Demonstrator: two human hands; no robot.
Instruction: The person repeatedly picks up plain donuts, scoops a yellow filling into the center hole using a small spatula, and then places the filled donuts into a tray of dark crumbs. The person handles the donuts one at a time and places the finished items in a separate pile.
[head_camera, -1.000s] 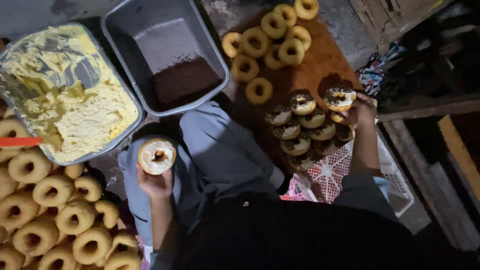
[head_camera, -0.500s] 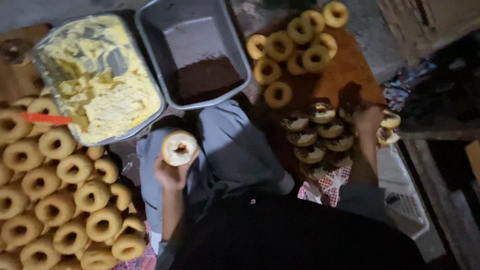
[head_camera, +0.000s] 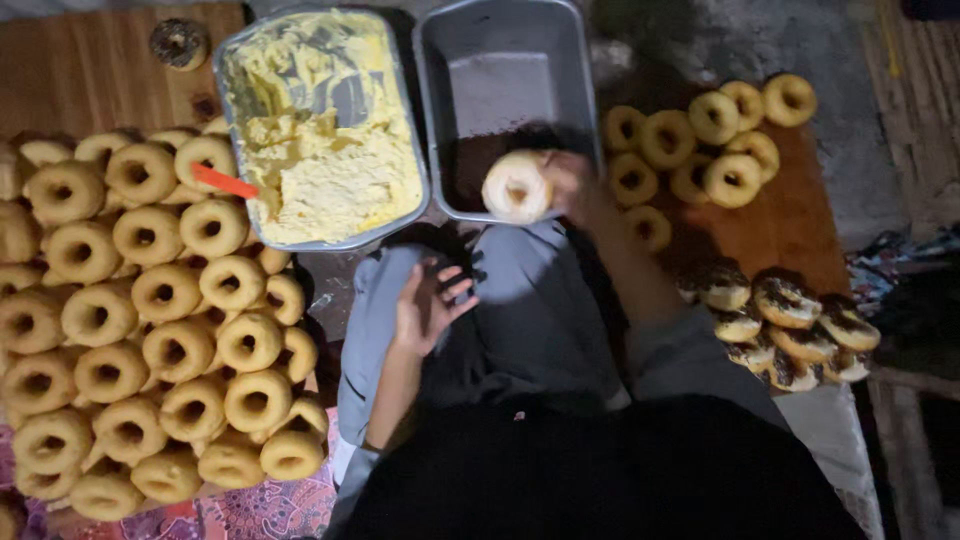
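Observation:
My right hand (head_camera: 566, 182) holds a cream-coated doughnut (head_camera: 516, 186) at the near edge of a grey tray (head_camera: 500, 60) that has dark chocolate sprinkles (head_camera: 468, 160) in its near part. My left hand (head_camera: 428, 305) hovers over my lap, empty, with its fingers spread. To the left of the grey tray stands another tray of yellow cream (head_camera: 320, 130) with an orange spatula handle (head_camera: 224, 181) sticking out of it.
Several plain doughnuts (head_camera: 150, 320) are heaped on the left. More plain doughnuts (head_camera: 715, 135) lie on a wooden board (head_camera: 790, 230) at the right, with chocolate-topped doughnuts (head_camera: 790, 325) nearer me. One chocolate doughnut (head_camera: 178, 42) sits at the far left.
The cream-coated doughnut went from my left hand to my right hand, which carried it up to the sprinkle tray. My left hand is now empty and open. The view shifted left.

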